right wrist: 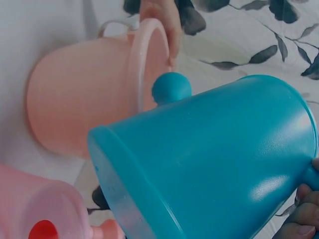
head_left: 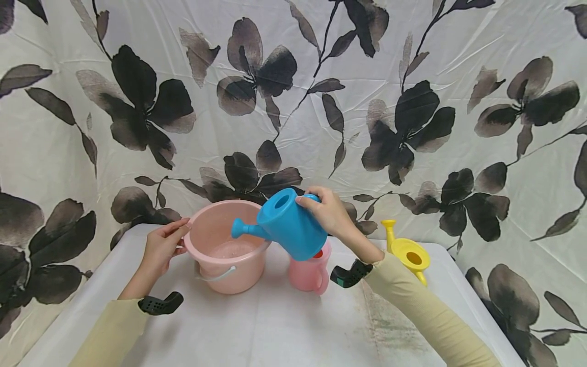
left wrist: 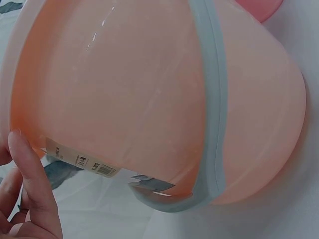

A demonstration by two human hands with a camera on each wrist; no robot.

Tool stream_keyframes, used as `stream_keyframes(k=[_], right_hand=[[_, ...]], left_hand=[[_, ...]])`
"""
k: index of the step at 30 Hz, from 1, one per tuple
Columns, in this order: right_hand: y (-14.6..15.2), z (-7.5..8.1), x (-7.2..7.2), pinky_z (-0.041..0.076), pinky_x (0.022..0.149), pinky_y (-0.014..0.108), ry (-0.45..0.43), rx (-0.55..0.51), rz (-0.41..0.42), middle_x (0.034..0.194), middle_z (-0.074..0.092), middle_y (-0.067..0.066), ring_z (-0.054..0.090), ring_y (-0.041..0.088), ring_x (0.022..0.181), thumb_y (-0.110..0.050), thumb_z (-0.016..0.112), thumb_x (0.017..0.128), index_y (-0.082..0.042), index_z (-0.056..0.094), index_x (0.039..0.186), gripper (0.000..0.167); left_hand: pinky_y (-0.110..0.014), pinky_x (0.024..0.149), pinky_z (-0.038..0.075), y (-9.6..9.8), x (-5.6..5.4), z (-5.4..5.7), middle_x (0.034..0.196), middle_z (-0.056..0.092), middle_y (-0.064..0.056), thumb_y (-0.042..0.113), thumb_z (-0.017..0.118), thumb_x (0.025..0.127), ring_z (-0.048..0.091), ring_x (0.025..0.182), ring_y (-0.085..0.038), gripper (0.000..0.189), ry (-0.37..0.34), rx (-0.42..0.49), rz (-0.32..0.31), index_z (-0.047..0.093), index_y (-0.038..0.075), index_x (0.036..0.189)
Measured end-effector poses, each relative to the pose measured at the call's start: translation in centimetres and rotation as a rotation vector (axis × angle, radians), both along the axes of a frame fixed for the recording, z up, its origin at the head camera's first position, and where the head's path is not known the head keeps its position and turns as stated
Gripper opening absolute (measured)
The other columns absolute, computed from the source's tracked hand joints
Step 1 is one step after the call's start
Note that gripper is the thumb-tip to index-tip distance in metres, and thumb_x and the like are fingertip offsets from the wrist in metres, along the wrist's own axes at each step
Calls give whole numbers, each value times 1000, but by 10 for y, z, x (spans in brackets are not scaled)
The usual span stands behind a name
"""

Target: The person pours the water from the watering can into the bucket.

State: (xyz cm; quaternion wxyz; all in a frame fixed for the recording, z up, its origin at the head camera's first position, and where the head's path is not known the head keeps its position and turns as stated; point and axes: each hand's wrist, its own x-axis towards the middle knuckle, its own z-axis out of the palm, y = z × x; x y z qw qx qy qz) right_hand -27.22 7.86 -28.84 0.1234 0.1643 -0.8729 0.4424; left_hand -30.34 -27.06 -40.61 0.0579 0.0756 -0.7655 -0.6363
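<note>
A pale pink bucket [head_left: 238, 275] with a light grey handle stands on the white table. My left hand [head_left: 162, 248] pinches its rim at the left, thumb and fingers on either side in the left wrist view. A blue watering can [head_left: 293, 227] is held up by my right hand [head_left: 327, 211], which grips the handle at its back. The can tilts to the left, and its round spout head [head_left: 238, 228] hangs over the bucket's opening. Below the can stands a pink watering can [head_left: 308, 272], partly covered by it in the head view.
At the back right of the table [head_left: 275, 331] stands a yellow watering can [head_left: 412, 257], partly behind my right sleeve. A white cloth [head_left: 321, 137] with dark flowers hangs close behind the table. A brownish stain [head_left: 394, 326] marks the table's right side.
</note>
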Motion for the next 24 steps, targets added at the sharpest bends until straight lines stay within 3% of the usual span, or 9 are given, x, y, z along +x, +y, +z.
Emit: stream_keyframes(k=[24], right_hand=[[-3,2,3,41,63,30,20,23,-12,66,42,1,50,19,71,-23,57,93,-8,53,70,27]], left_hand=[[-14,59,54,0,3,1,83,55,22,36,55,97,54,66,3,55,14,-22,-6,46,5,142]])
